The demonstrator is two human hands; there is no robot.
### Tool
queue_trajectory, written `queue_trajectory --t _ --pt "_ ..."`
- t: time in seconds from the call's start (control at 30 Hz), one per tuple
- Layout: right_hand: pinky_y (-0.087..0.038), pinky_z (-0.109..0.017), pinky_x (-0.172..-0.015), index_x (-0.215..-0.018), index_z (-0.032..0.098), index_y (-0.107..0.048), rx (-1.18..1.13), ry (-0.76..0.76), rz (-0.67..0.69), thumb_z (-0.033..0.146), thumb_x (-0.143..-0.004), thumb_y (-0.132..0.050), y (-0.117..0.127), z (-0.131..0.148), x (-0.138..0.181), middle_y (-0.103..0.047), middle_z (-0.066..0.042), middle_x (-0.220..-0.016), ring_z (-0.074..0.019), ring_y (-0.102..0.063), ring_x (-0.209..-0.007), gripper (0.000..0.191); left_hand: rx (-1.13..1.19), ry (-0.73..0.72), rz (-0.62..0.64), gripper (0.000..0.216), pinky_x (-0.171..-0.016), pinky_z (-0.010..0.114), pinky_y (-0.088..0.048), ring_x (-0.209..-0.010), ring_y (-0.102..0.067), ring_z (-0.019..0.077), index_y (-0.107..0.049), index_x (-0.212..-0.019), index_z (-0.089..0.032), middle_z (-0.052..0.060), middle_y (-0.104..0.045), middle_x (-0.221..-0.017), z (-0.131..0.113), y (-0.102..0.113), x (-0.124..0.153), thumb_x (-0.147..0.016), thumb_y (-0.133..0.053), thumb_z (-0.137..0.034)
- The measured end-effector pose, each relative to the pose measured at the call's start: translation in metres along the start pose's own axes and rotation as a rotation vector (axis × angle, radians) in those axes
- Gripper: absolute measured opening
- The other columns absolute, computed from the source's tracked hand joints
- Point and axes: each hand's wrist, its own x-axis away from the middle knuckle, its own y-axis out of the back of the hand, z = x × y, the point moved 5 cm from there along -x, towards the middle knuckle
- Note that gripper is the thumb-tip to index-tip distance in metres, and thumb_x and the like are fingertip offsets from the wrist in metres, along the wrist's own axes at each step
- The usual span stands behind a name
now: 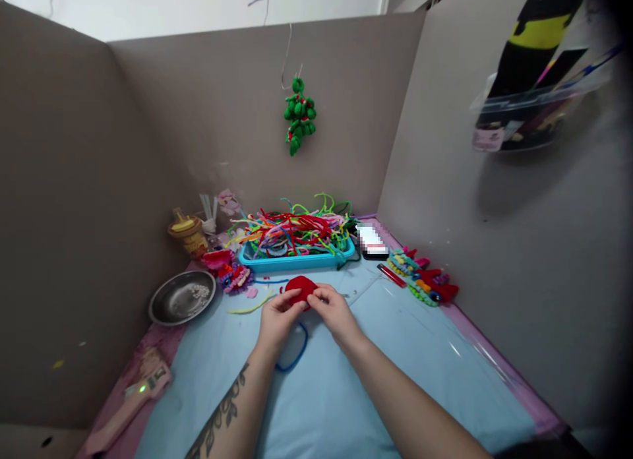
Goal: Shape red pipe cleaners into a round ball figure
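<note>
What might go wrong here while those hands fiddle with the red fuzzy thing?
1. The glue gun lies at the left with a green light on; if hot, a forearm might brush it.
2. The blue pipe cleaner loops under the left hand and right hand, which pinch the red piece; it may snag on a wrist.
3. The bowl of small white bits could be knocked and spill.

Left hand (275, 319), right hand (335, 312) side by side, fingers (320, 295) pinched; forearms converging, left tattooed.
</note>
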Motion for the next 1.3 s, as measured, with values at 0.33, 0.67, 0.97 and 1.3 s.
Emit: queue_trajectory --t 0.33,0.67,0.97,1.3 --pt "-0.035 -0.033 -0.090 -0.064 0.021 -0.065 0.059 0.065 -0.005 0.035 -0.074 -0.063 0.001 0.000 -0.001 -0.056 -0.005 -0.090 -0.0240 -0.050 -0.098 0.017 0.004 0.042 0.026 0.032 -0.058 0.024 -0.045 -0.060 -0.060 0.0135 -0.072 -0.087 -0.014 0.006 -0.071 -0.074 -0.002 0.000 0.000 -0.061 -0.077 -0.032" --pt "-0.037 -0.034 -0.088 -0.065 0.021 -0.063 0.103 0.092 -0.035 0.039 -0.075 -0.062 0.000 0.005 0.001 -0.055 -0.007 -0.091 -0.0248 -0.051 -0.098 0.021 0.068 0.077 0.042 0.029 -0.063 0.025 -0.045 -0.064 -0.061 0.0143 -0.071 -0.084 -0.015 0.005 -0.071 -0.076 0.000 -0.001 0.000 -0.059 -0.079 -0.029" --pt "-0.041 -0.037 -0.089 -0.077 0.019 -0.064 0.126 0.140 -0.036 0.038 -0.080 -0.057 -0.003 0.001 0.004 -0.056 -0.006 -0.096 -0.0220 -0.053 -0.098 0.021 0.152 0.047 0.000 0.031 -0.077 0.029 -0.047 -0.079 -0.065 0.0172 -0.070 -0.088 -0.016 0.007 -0.073 -0.087 0.004 0.001 -0.001 -0.060 -0.077 -0.027" --pt "-0.046 -0.037 -0.084 -0.088 0.024 -0.069 0.541 0.553 -0.193 0.021 -0.083 -0.056 -0.004 0.041 0.029 -0.051 -0.007 -0.097 -0.0202 -0.052 -0.095 0.015 0.120 -0.023 -0.105 0.031 -0.077 0.031 -0.048 -0.080 -0.066 0.0186 -0.069 -0.090 -0.014 0.008 -0.072 -0.087 -0.005 0.002 0.004 -0.062 -0.075 -0.027"
